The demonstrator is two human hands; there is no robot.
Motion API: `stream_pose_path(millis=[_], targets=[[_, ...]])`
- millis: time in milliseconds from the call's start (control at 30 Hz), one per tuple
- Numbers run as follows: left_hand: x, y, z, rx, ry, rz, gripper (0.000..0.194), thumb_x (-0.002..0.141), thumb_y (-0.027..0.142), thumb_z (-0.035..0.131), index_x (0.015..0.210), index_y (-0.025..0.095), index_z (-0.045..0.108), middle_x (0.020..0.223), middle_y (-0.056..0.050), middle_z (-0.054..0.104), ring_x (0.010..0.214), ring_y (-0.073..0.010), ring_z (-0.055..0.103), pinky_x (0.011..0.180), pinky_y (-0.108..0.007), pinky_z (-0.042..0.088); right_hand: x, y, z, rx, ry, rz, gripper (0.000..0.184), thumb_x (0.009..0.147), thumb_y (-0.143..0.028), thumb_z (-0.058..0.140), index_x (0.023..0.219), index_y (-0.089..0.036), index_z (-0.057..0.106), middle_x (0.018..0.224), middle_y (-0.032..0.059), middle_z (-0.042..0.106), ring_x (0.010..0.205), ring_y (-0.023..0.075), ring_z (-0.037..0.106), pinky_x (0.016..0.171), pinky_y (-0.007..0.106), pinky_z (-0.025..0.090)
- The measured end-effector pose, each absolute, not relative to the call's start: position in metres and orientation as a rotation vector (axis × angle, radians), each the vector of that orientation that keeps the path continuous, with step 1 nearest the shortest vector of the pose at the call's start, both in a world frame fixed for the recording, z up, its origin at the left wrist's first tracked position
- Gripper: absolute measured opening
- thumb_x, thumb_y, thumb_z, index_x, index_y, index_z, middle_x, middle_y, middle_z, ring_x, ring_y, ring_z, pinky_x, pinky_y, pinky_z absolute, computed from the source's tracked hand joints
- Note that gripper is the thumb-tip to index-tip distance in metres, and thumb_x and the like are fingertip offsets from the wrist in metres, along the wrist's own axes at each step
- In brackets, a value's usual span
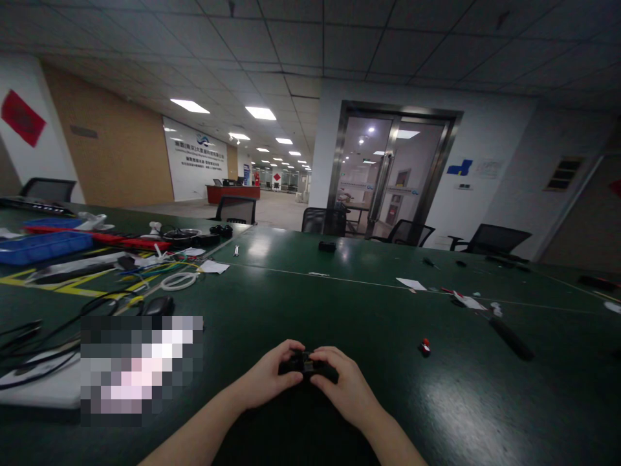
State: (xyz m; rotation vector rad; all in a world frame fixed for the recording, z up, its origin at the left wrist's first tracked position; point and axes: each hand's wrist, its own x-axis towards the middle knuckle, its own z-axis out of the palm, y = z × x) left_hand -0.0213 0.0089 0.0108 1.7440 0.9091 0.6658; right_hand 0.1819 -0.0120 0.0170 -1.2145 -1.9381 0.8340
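Observation:
Both my hands hold a small black block-like part (308, 367) just above or on the green table (272, 304); I cannot tell which. My left hand (269, 375) grips its left end between thumb and fingers. Opposite it, my right hand (345, 382) pinches the right end. The part's middle shows between my fingertips, while both ends are hidden by the fingers. Its exact kind is too dark to make out. A small red and white object (425, 347) lies to the right of my hands. Farther off sits another black block (326, 246).
On the left lie a blue tray (46, 248), tangled cables (97, 301), a coiled white tube (178, 281) and a black mouse (159, 306). A blurred-out patch covers part of that side. At right are a black-handled tool (511, 338) and paper scraps (411, 283). Chairs (324, 221) stand beyond.

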Motion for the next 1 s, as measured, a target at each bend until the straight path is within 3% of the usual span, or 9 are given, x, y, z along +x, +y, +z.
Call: stream_pose_path(millis=[300, 567, 1000], targets=[[-0.019, 0.011, 0.005, 1.751, 0.884, 0.700, 0.037, 0.079, 0.020, 0.059, 0.112, 0.021, 0.042, 0.093, -0.001, 0.058, 0.088, -0.0180, 0.056, 0.081, -0.031, 0.041, 0.182, -0.010, 0.017, -1.213, -1.946, 0.825, 0.027, 0.072, -0.023, 0.062, 0.099, -0.029, 0.062, 0.110, -0.0001, 0.057, 0.105, 0.0190, 0.054, 0.093, 0.034, 0.041], [-0.020, 0.013, 0.004, 1.699, 0.823, 0.692, 0.037, 0.079, 0.023, 0.061, 0.112, 0.020, 0.044, 0.093, -0.001, 0.059, 0.088, -0.0183, 0.056, 0.077, -0.030, 0.043, 0.179, -0.008, 0.009, -1.222, -1.870, 0.933, 0.022, 0.072, -0.025, 0.062, 0.094, -0.027, 0.063, 0.110, 0.0009, 0.055, 0.101, 0.0193, 0.055, 0.084, 0.033, 0.044], [-0.020, 0.012, 0.005, 1.706, 0.822, 0.700, 0.037, 0.077, 0.021, 0.061, 0.111, 0.021, 0.045, 0.101, -0.002, 0.060, 0.092, -0.0188, 0.057, 0.078, -0.031, 0.045, 0.179, -0.010, 0.011, -1.188, -1.825, 0.989, 0.020, 0.073, -0.023, 0.059, 0.093, -0.028, 0.064, 0.108, -0.0002, 0.058, 0.099, 0.0203, 0.056, 0.083, 0.035, 0.046]])
